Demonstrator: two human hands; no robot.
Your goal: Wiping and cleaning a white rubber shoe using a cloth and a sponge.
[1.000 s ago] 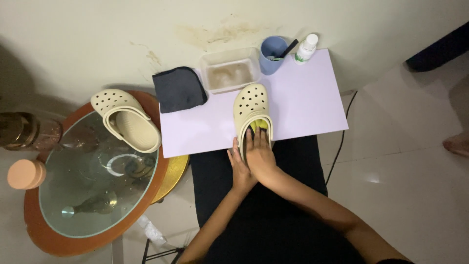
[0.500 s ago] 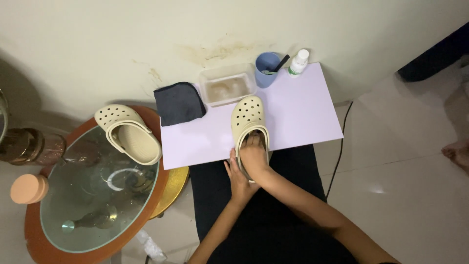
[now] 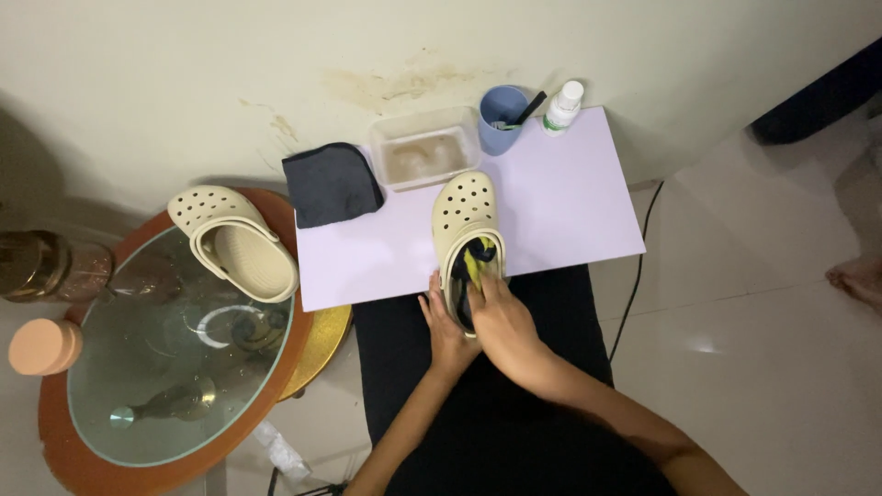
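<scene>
A cream clog (image 3: 465, 213) lies on a pale lilac board (image 3: 560, 197), toe toward the wall. My right hand (image 3: 498, 317) is over its heel opening and presses a dark and yellow cloth (image 3: 476, 260) into the inside. My left hand (image 3: 444, 323) grips the clog's heel rim from the left side. A second cream clog (image 3: 234, 243) lies on the round glass table (image 3: 175, 367) at the left.
On the board's far edge stand a dark folded cloth (image 3: 331, 184), a clear tub of murky water (image 3: 424, 148), a blue cup with a brush (image 3: 503, 119) and a small white bottle (image 3: 561, 107). A glass jar (image 3: 50, 266) and a peach lid (image 3: 41, 346) sit at far left. A cable (image 3: 638, 266) runs down the right.
My right hand has pushed further into the clog's opening with the cloth. The view has shifted slightly; the clog stays on the board.
</scene>
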